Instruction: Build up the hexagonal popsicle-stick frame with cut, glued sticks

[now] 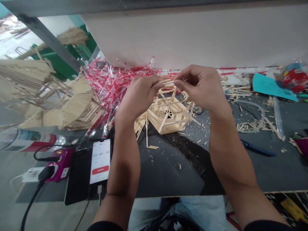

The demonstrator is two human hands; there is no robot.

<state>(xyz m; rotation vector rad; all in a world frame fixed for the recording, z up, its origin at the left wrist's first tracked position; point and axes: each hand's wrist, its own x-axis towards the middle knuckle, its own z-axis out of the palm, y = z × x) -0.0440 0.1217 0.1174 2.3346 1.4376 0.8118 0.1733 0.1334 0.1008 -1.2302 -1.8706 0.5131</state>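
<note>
My left hand (141, 93) is closed, its thumb and fingers pinching thin wooden sticks (167, 81) by one end. At the other end of those sticks, the thumb and fingertips of my right hand (199, 86) are pressed together on them. Just below both hands stands a hexagonal frame of stacked wooden sticks (172, 125), open at its centre, with several sticks slanting up from it. Whether the pinched sticks touch this frame I cannot tell. Loose sticks (147, 131) lean and lie at its left front.
A pile of red-and-clear plastic wrappers (113, 83) lies behind. Larger stick structures (77, 109) stand left, near a bottle (36, 141), a purple power strip (60, 163) and a phone (100, 160). A black ruler (190, 157), blue tweezers-like tool (258, 149) and stick offcuts (250, 125) lie about.
</note>
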